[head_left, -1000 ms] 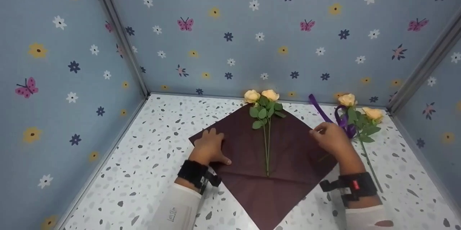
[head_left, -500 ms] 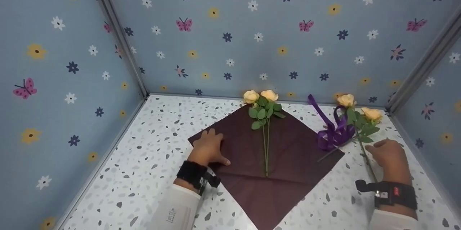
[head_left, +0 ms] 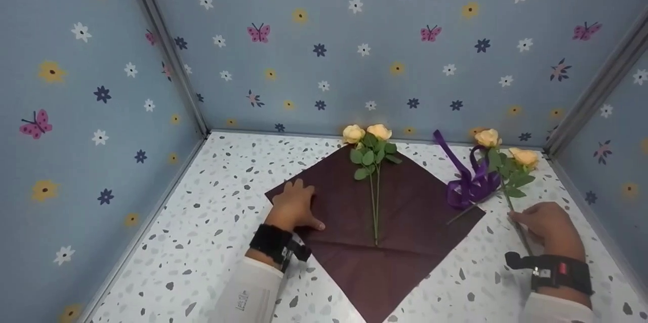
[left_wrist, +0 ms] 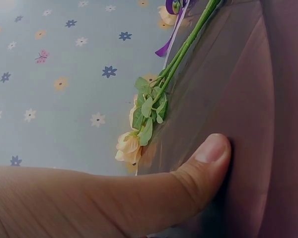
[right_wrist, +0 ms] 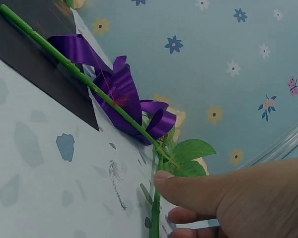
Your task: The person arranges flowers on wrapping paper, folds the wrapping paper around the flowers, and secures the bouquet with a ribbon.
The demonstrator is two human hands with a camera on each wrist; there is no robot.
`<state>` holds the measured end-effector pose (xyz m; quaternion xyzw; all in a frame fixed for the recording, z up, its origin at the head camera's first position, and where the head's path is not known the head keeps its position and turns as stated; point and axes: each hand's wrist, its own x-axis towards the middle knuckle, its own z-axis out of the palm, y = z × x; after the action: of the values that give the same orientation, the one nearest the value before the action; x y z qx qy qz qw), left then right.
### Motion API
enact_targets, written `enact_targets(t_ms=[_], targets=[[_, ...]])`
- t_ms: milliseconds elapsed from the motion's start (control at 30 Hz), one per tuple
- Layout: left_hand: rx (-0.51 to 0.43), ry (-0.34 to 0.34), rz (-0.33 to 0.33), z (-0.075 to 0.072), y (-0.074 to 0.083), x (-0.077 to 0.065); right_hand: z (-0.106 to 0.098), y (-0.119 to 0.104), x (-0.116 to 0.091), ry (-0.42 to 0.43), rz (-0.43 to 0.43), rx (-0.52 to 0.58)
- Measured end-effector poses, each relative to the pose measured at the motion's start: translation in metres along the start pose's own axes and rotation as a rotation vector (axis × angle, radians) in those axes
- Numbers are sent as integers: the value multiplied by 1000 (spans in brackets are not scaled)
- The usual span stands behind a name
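Note:
My left hand [head_left: 294,206] rests with spread fingers on the left corner of a dark maroon sheet of wrapping paper [head_left: 334,257]; its thumb [left_wrist: 203,158] lies along the sheet in the left wrist view. Two pale-orange roses [head_left: 367,134] with green leaves lie on the paper, their stems [head_left: 375,201] pointing toward me. At the right, two more roses [head_left: 524,157] lie by the back wall. My right hand [head_left: 549,224] pinches the stem [right_wrist: 155,208] of one, low on its length, thumb against it. The other rose's stem [right_wrist: 72,67] slants across onto the paper's right corner.
A looped purple ribbon [head_left: 473,184] lies beside the right-hand roses, partly beneath a stem. The speckled white tabletop [head_left: 202,201] is enclosed by blue flower-print walls [head_left: 324,19] at back and both sides.
My right hand has left the paper's right edge and moved right and nearer to me, onto a rose stem. My left hand has stayed in place.

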<state>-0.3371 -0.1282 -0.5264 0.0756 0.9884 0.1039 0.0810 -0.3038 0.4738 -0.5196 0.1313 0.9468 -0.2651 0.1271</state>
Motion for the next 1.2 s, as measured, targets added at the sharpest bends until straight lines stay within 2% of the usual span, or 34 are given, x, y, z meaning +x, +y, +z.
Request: enact_targets(t_ms=[133, 400, 633, 767, 900, 1067, 1200], targets=[[-4, -2, 2, -1, -1, 0, 1, -2, 3, 19, -25, 6], [-28, 3, 4, -1, 0, -2, 2, -6, 3, 1, 21, 3], [-27, 4, 9, -2, 1, -1, -6, -6, 4, 8, -22, 22], [-27, 3, 4, -2, 1, -2, -11, -8, 1, 0, -1, 42], [-21, -4, -5, -1, 1, -2, -15, -10, -4, 10, 5, 101], [-18, -10, -13, 0, 1, 0, -18, -17, -8, 49, -41, 184], [-17, -3, -9, -1, 1, 0, -17, -26, -9, 75, -99, 322]])
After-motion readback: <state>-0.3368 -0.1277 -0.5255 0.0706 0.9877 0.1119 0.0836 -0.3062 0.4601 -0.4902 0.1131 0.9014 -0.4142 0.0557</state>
